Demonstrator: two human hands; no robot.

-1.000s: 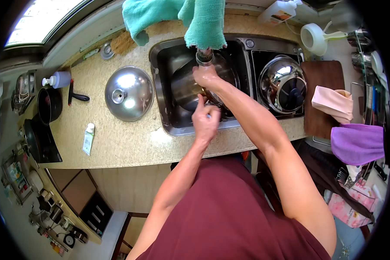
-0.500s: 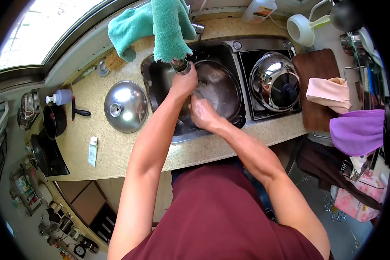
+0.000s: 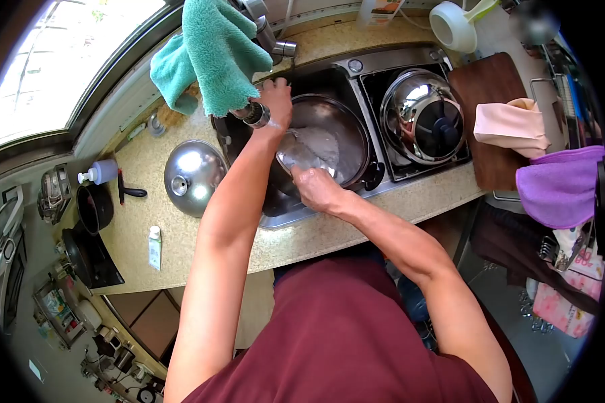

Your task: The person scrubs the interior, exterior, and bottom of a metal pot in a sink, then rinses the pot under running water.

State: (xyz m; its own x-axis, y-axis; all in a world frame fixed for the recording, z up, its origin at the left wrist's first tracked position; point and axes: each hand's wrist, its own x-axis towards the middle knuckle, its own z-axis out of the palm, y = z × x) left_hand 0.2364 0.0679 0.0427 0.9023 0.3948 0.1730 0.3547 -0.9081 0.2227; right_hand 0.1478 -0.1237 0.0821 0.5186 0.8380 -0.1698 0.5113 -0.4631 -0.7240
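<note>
A round metal pan (image 3: 351,138) with a black side handle lies in the sink (image 3: 273,220), with water in its bottom. At the pan's near left edge, my right hand (image 3: 318,189) is closed on the rim, its fingertips partly hidden. My left hand (image 3: 275,107) is just right of the faucet spout (image 3: 255,115), touching or nearly touching it, with its fingers stretched toward the back of the sink. A green towel (image 3: 216,64) hangs over the faucet.
Left of the sink are a domed metal lid (image 3: 196,178), a tube (image 3: 154,247), a squeegee-like tool (image 3: 129,191) and a soap bottle (image 3: 99,172). To the right are a lidded pot (image 3: 417,111), a brown board (image 3: 494,84), a pink cloth (image 3: 511,127) and a purple towel (image 3: 558,191).
My left hand went from the pan to the faucet, and my right hand left the faucet for the pan's rim. The spout swung left with the towel. The view has turned and shifted.
</note>
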